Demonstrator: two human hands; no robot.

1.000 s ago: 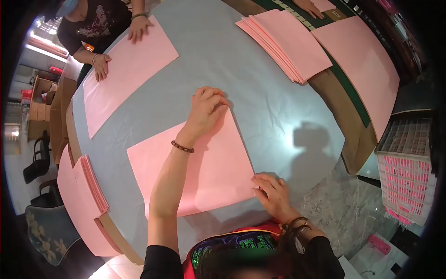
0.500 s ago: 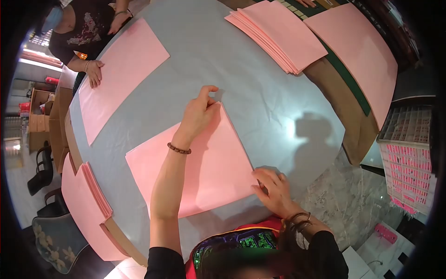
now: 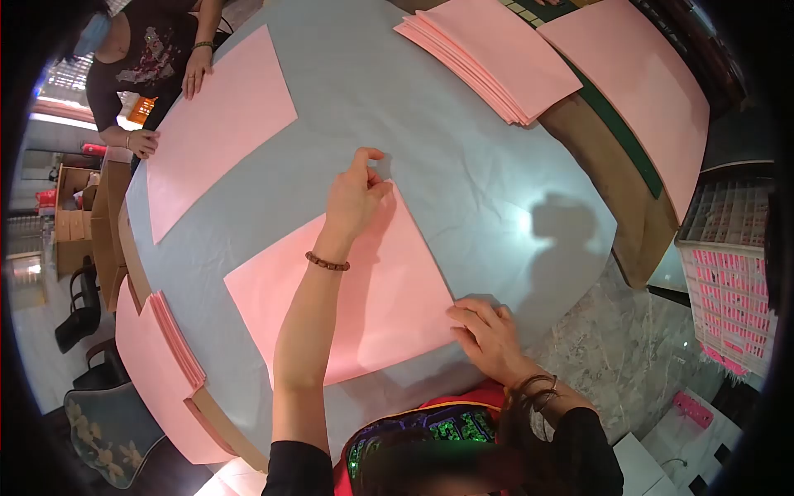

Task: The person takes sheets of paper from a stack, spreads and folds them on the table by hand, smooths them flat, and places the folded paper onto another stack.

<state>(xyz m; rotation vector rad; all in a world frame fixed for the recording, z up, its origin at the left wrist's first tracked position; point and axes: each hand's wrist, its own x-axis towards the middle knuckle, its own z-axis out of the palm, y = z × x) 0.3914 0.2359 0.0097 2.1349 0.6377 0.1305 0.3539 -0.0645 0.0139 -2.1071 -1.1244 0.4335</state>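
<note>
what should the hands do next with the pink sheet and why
I'd probably sweep the right hand along the near edge of the pink sheet, pressing it down: that edge looks softly rounded, the right hand is at its right end, and the left hand is at the far right corner.

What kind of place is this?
Maybe a small workshop. A big covered table has a pink sheet lying on it, with a stack of pink sheets and a white crate nearby.

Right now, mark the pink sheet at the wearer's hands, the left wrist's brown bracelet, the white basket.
Pink sheet [image 3: 390, 298]: head view, on its upper face.
Brown bracelet [image 3: 328, 264]: head view, on the beaded band.
White basket [image 3: 724, 249]: head view, on its near rim.
</note>
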